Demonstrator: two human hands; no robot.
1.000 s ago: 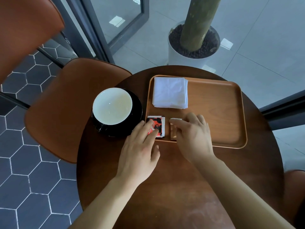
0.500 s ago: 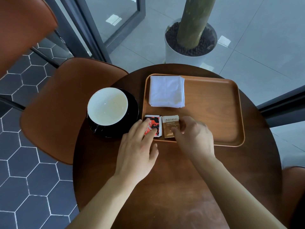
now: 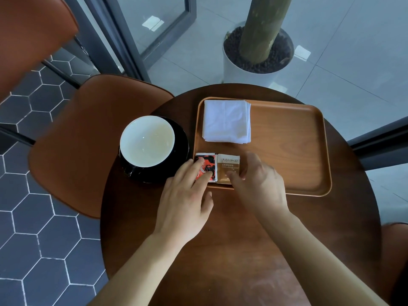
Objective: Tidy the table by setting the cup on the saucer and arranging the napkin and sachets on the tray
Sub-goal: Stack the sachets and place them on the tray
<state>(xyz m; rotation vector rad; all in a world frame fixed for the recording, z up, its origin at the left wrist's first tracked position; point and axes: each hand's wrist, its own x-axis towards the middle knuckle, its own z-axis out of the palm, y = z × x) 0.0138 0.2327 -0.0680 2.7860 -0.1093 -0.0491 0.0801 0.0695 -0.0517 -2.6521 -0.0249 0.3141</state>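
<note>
A wooden tray (image 3: 298,151) lies on the round table. A folded white napkin (image 3: 226,121) sits in its far left corner. Below the napkin, a red-and-black sachet (image 3: 206,162) and a brown sachet (image 3: 228,165) lie side by side at the tray's near left corner. My left hand (image 3: 185,202) rests two fingertips flat on the red sachet. My right hand (image 3: 260,186) touches the brown sachet's near right edge with thumb and fingertips. Left of the tray, a black cup with a white inside (image 3: 146,141) stands on a black saucer (image 3: 182,151).
A brown chair (image 3: 88,140) stands left of the dark round table (image 3: 220,250). A white planter with a trunk (image 3: 257,60) stands on the floor beyond the table. Another chair's edge (image 3: 395,250) shows at the right.
My right hand slid back off the brown sachet, uncovering its printed face. The left fingertips stay on the red sachet. The two sachets now lie close together.
</note>
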